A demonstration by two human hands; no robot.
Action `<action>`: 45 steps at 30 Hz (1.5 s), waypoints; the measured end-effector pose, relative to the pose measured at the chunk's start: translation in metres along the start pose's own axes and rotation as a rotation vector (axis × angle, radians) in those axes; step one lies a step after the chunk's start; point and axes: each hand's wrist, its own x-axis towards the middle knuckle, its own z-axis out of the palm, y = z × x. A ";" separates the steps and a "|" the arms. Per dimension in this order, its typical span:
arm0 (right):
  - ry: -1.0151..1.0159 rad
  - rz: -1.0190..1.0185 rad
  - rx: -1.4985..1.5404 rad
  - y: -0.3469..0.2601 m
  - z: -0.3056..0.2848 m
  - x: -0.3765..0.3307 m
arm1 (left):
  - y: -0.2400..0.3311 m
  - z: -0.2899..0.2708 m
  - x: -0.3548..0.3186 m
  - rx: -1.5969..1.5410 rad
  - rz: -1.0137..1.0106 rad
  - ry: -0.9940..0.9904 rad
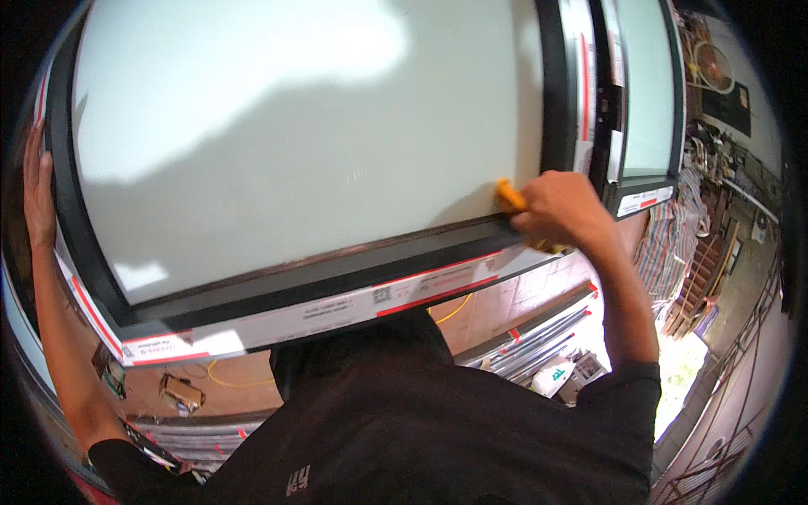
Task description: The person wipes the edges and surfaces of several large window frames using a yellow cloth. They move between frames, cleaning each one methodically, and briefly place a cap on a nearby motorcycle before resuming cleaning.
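Note:
A large dark-framed window panel (307, 160) with pale frosted glass fills the space before me. White and red protective tape (337, 307) runs along its frame. At the panel's left edge, my left hand (38, 189) rests against the outer side, its fingers stretched out. My right hand (560, 206) is closed at the lower right corner, around a yellow-orange tool (507, 196). One end of that tool sticks out toward the glass; the fingers hide the rest, so its kind is unclear. A dark strip (337, 257) lies along the joint between glass and lower frame.
A second dark-framed glass panel (648, 93) stands at the right. Below lie long metal profiles (539, 345) and a yellow cable (240, 380) on the tiled floor. Striped sheeting (673, 231), a round fan (712, 67) and stacked goods are farther right.

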 end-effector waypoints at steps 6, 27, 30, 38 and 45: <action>0.073 -0.622 0.482 -0.131 -0.041 0.013 | 0.002 -0.003 -0.001 0.037 -0.036 -0.019; 0.086 0.193 0.034 -0.006 0.011 -0.015 | 0.059 -0.016 -0.002 -0.201 -0.338 -0.020; 0.030 0.138 0.067 -0.030 -0.006 -0.013 | 0.061 -0.015 -0.001 -0.175 -0.385 -0.021; 0.025 -0.581 0.268 -0.223 -0.084 0.007 | 0.052 -0.011 -0.004 -0.155 -0.364 -0.038; 0.194 -0.996 0.553 -0.381 -0.132 0.020 | 0.027 0.008 -0.006 -0.057 -0.257 0.068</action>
